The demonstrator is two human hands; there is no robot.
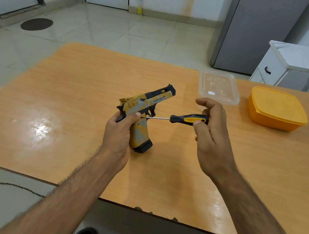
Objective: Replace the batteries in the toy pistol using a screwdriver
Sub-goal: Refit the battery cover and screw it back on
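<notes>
A yellow, grey and black toy pistol [145,103] is held above the wooden table [61,103], barrel pointing away to the upper right, grip pointing down. My left hand [119,131] wraps around the back of its grip. My right hand [211,133] holds a screwdriver [187,119] with a black and yellow handle. Its thin metal shaft points left, and the tip touches the pistol's side just below the trigger guard. No batteries are visible.
A clear plastic container [218,87] and a closed yellow lidded box [277,109] stand at the table's far right. Beyond are a grey refrigerator [256,32], a white cabinet [301,68] and a spray bottle [139,5] on the floor.
</notes>
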